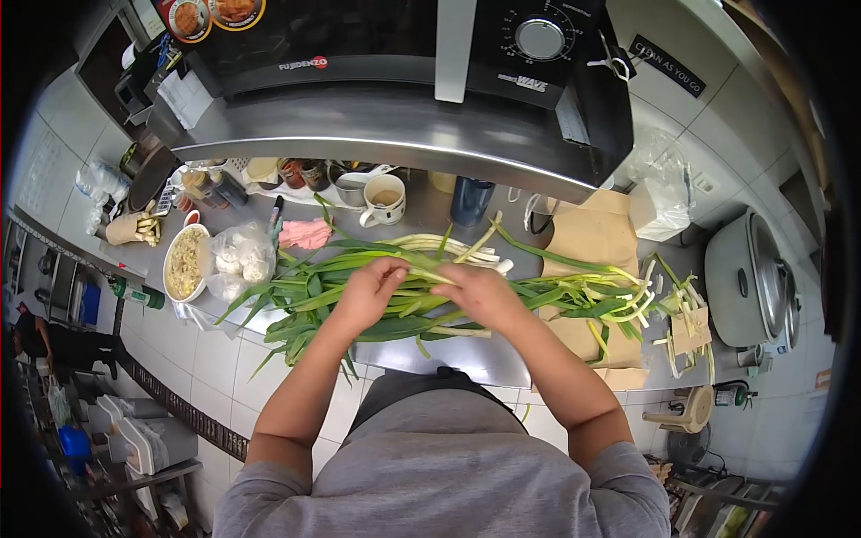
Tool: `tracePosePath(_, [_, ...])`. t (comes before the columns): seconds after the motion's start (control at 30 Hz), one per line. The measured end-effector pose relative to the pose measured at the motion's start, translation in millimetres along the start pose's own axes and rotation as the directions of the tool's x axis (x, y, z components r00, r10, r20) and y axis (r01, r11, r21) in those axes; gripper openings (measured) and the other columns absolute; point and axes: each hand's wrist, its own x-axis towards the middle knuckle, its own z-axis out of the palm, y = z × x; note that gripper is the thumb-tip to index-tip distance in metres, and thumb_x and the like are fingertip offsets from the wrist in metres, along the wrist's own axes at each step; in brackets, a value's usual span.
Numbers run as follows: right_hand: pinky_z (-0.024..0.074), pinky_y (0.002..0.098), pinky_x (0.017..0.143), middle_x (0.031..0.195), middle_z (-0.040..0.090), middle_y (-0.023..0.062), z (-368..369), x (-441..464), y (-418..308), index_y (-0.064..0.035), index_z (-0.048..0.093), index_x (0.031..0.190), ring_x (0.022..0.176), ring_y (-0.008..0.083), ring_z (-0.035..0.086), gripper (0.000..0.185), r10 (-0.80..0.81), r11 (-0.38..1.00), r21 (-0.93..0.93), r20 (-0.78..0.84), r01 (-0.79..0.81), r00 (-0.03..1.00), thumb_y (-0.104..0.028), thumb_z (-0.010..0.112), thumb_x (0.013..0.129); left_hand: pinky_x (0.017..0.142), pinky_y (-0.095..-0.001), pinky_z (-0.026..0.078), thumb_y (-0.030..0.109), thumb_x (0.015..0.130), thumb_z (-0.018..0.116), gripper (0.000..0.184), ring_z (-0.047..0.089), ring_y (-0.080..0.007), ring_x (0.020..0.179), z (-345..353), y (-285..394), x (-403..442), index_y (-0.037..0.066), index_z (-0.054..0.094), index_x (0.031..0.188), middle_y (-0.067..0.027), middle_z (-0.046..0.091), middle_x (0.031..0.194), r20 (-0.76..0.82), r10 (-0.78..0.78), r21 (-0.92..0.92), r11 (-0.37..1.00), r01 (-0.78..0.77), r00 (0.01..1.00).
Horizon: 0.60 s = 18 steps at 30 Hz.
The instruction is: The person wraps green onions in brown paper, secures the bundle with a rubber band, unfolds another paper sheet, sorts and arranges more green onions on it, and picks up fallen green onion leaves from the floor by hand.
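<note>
A long pile of leeks [314,300], green leaves to the left and pale stalks to the right, lies across the steel counter. Above its middle, my left hand [372,289] is closed on a green leek [418,260]. My right hand [482,291] pinches the same leek at its paler part, fingers curled toward the left hand. Several white stalk ends [448,244] rest just beyond the hands. To the right, thinner stalks and roots [632,300] spread over brown paper [583,238]. My fingertips partly hide the held leek.
A steel shelf with a microwave [359,63] overhangs the back of the counter. Near it stand a mug [384,199] and a dark blue tumbler [470,199]. At left are a bowl of chopped food [186,262], a bag of white bulbs [240,260] and a pink cloth [305,234]. A large pot [740,278] stands right.
</note>
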Motion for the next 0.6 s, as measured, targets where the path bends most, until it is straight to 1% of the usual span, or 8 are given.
tracePosePath(0.03, [0.0526, 0.0433, 0.073, 0.098, 0.068, 0.0123, -13.4, -15.2, 9.9, -0.0113, 0.063, 0.111, 0.089, 0.0348, 0.065, 0.034, -0.025, 0.998, -0.056, -0.076, 0.021, 0.997, -0.039, 0.061, 0.091, 0.076, -0.0374, 0.051, 0.018, 0.096, 0.060, 0.021, 0.065, -0.0323, 0.080, -1.0, 4.8, 1.1, 0.000, 0.064, 0.107, -0.0160, 0.066, 0.088, 0.005, 0.006, -0.008, 1.000, -0.006, 1.000])
tracePosePath(0.13, [0.0531, 0.0419, 0.069, 0.094, 0.068, 0.0118, -72.6, -68.5, 43.5, -0.0137, 0.067, 0.114, 0.083, 0.0334, 0.066, 0.035, 0.040, 0.972, -0.222, -0.163, -0.076, 0.986, -0.036, 0.067, 0.087, 0.090, -0.0383, 0.047, 0.018, 0.090, 0.066, 0.024, 0.061, -0.0313, 0.100, -19.7, 9.0, 1.4, 0.003, 0.066, 0.108, -0.0145, 0.065, 0.106, 0.037, 0.112, 0.416, 0.902, -0.117, 0.993])
tracePosePath(0.2, [0.0521, 0.0416, 0.078, 0.100, 0.067, 0.0118, -111.0, -97.4, 55.4, -0.0129, 0.065, 0.119, 0.090, 0.0321, 0.064, 0.042, 0.368, 0.839, -0.383, -0.124, -0.387, 0.922, -0.033, 0.071, 0.083, 0.094, -0.0418, 0.046, 0.017, 0.085, 0.069, 0.026, 0.057, -0.0366, 0.108, -18.2, 5.6, 6.7, 0.004, 0.067, 0.108, -0.0153, 0.064, 0.108, 0.024, 0.084, 0.405, 0.910, -0.087, 0.996])
tracePosePath(0.27, [0.0499, 0.0418, 0.084, 0.105, 0.066, 0.0120, -119.6, -110.5, 71.0, -0.0120, 0.065, 0.121, 0.096, 0.0322, 0.062, 0.043, 0.352, 0.786, -0.482, -0.168, -0.389, 0.921, -0.030, 0.072, 0.083, 0.094, -0.0435, 0.045, 0.016, 0.083, 0.070, 0.024, 0.058, -0.0344, 0.105, -5.8, -5.3, 16.4, 0.007, 0.068, 0.105, -0.0132, 0.064, 0.106, 0.105, 0.164, 0.493, 0.848, -0.194, 0.981])
tracePosePath(0.33, [0.0477, 0.0419, 0.090, 0.109, 0.065, 0.0123, -109.7, -108.5, 85.5, -0.0110, 0.064, 0.122, 0.102, 0.0322, 0.059, 0.044, 0.327, 0.718, -0.575, -0.219, -0.392, 0.919, -0.027, 0.072, 0.082, 0.094, -0.0448, 0.044, 0.017, 0.083, 0.069, 0.023, 0.057, -0.0325, 0.107, 24.1, -11.0, 27.5, 0.007, 0.068, 0.103, -0.0128, 0.064, 0.106, 0.185, 0.113, 0.586, 0.785, -0.202, 0.976])
tracePosePath(0.47, [0.0411, 0.0447, 0.100, 0.120, 0.061, 0.0124, -42.4, -59.3, 100.6, -0.0104, 0.062, 0.125, 0.115, 0.0317, 0.054, 0.046, 0.104, 0.969, -0.213, -0.118, -0.128, 0.988, -0.017, 0.071, 0.080, 0.090, -0.0445, 0.042, 0.022, 0.082, 0.070, 0.020, 0.055, -0.0281, 0.113, 75.9, -51.4, 53.5, 0.009, 0.066, 0.097, -0.0104, 0.065, 0.108, 0.308, 0.015, 0.782, 0.565, -0.262, 0.951])
tracePosePath(0.53, [0.0402, 0.0471, 0.101, 0.119, 0.062, 0.0124, -21.1, -27.7, 89.1, -0.0096, 0.061, 0.125, 0.117, 0.0312, 0.053, 0.046, -0.001, 0.969, -0.243, -0.177, -0.043, 0.984, -0.019, 0.071, 0.082, 0.086, -0.0462, 0.044, 0.019, 0.085, 0.067, 0.017, 0.059, -0.0316, 0.106, 70.6, -28.8, 54.5, 0.006, 0.062, 0.095, -0.0138, 0.065, 0.104, 0.304, 0.079, 0.745, 0.601, -0.289, 0.949])
tracePosePath(0.6, [0.0420, 0.0477, 0.100, 0.118, 0.062, 0.0124, -16.4, -4.5, 66.7, -0.0097, 0.061, 0.123, 0.113, 0.0327, 0.055, 0.045, -0.096, 0.965, -0.261, -0.266, 0.024, 0.959, -0.016, 0.072, 0.080, 0.082, -0.0477, 0.047, 0.016, 0.088, 0.064, 0.017, 0.062, -0.0373, 0.096, 56.8, 3.0, 53.5, 0.005, 0.061, 0.100, -0.0183, 0.065, 0.098, 0.231, 0.070, 0.588, 0.785, -0.196, 0.970])
